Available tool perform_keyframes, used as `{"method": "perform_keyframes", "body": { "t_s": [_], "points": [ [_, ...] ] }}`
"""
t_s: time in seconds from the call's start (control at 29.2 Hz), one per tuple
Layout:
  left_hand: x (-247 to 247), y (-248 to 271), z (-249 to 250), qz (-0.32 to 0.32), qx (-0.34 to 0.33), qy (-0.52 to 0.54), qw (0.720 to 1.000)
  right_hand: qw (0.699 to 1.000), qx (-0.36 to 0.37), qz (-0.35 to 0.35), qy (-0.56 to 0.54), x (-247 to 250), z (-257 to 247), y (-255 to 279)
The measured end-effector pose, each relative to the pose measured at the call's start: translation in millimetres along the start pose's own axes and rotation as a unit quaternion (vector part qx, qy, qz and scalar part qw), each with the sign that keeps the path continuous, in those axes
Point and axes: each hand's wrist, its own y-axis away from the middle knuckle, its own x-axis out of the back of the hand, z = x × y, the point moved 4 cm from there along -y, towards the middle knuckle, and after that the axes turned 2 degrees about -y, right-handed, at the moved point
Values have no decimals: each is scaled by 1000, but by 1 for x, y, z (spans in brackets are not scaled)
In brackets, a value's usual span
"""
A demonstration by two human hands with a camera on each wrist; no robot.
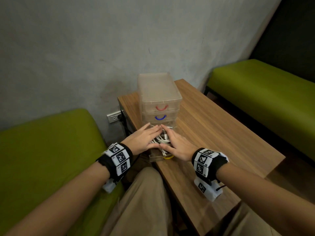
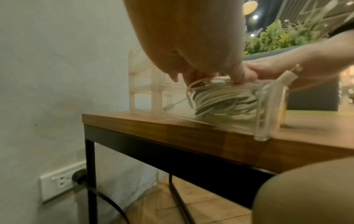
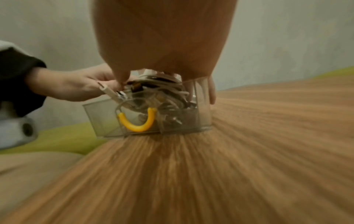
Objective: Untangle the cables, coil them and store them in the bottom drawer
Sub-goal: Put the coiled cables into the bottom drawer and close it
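A clear plastic drawer unit stands on the wooden table. Its bottom drawer, with a yellow handle, is pulled out toward me. White coiled cables fill it and rise above its rim; a plug end sticks up at the front corner. My left hand and right hand lie flat on top of the cables with straight fingers, fingertips nearly meeting over the back of the drawer, pressing down.
The upper drawers have a red handle and a blue handle and are pushed in. Green benches flank the table. A wall socket with a black plug sits below left of the table.
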Motion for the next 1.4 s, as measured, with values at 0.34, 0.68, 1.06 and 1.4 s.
{"method": "perform_keyframes", "body": {
  "t_s": [0.34,0.68,1.06,1.4],
  "points": [
    [-10,1,0,16,66,93,993,996,43,-44,67,16,0,-6],
    [-10,0,0,31,75,206,975,980,-37,1,193,0,0,-14],
    [-4,25,-18,338,54,242,908,985,-134,-24,104,-3,3,-13],
    [-1,27,-19,324,28,194,925,988,-111,46,95,-7,-2,-10]
  ]
}}
